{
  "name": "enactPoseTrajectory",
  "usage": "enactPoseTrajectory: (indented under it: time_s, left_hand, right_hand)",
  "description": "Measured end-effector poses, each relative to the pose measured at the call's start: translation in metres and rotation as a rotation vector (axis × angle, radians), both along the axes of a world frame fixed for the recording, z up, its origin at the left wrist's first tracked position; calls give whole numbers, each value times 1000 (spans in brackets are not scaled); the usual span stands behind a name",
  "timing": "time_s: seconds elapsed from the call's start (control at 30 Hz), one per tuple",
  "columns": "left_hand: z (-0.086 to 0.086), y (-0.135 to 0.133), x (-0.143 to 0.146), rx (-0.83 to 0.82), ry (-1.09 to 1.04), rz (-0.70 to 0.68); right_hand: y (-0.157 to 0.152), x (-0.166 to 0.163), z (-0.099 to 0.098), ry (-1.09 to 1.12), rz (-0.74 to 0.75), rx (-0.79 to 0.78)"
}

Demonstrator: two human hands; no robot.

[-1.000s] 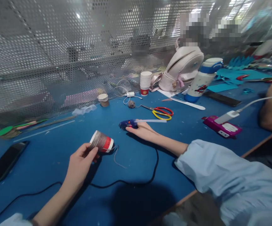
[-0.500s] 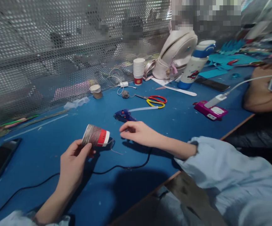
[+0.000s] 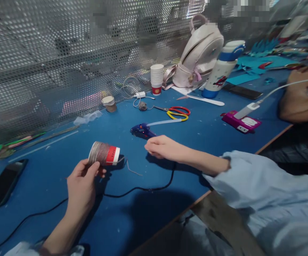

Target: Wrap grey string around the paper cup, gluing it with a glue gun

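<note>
Head view: the left hand (image 3: 82, 183) holds one cord-wrapped paper cup (image 3: 103, 153) over one blue table (image 3: 63, 158); the right hand (image 3: 164, 147), curled narrow, is beside one glue gun (image 3: 140, 130), near one stack of cups (image 3: 157, 76).

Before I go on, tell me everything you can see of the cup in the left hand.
The cup looks like paper, tapering toward the picture's right. Grey-brown yarn winds closely around its wider part; beyond are a red band with dark marks and a white end. It is tipped on its side over the blue table, gripped at its wrapped part by the left hand. A yarn tail trails near the white end.
</note>
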State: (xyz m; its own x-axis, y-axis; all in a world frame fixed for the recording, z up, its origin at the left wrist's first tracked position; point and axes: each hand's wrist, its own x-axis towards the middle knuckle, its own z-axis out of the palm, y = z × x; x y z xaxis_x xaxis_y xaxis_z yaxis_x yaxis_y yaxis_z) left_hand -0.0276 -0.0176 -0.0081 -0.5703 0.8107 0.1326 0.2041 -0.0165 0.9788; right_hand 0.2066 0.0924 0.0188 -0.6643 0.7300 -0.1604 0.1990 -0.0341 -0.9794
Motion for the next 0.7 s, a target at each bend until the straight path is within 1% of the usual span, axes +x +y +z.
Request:
enactPoseTrajectory:
  time_s: [0.1,0.13,0.23,0.3,0.4,0.47,0.53,0.6,0.7]
  left_hand:
    - [-4,2,-2,2,-64,4]
    - [-5,3,-3,3,-66,9]
    - [-8,4,-2,8,-67,15]
    - [-9,5,0,13,-75,8]
    - [-7,4,3,-11,-53,2]
    - [-6,3,5,-52,-2,12]
    - [-5,2,5,-85,59,20]
    - [-5,2,5,-89,132,12]
    - [-7,4,4,-80,226,-15]
  right_hand:
    - [-10,37,14,-153,-19,249]
    - [-12,48,18,-195,-36,309]
    - [-17,70,25,-251,-65,340]
    - [-17,72,28,-245,-28,340]
    - [-15,59,33,-198,1,418]
    - [-13,44,41,-111,-51,501]
    - [-11,30,55,5,-141,598]
    - [-10,16,77,105,-231,696]
    - [-5,-10,124,169,-292,835]
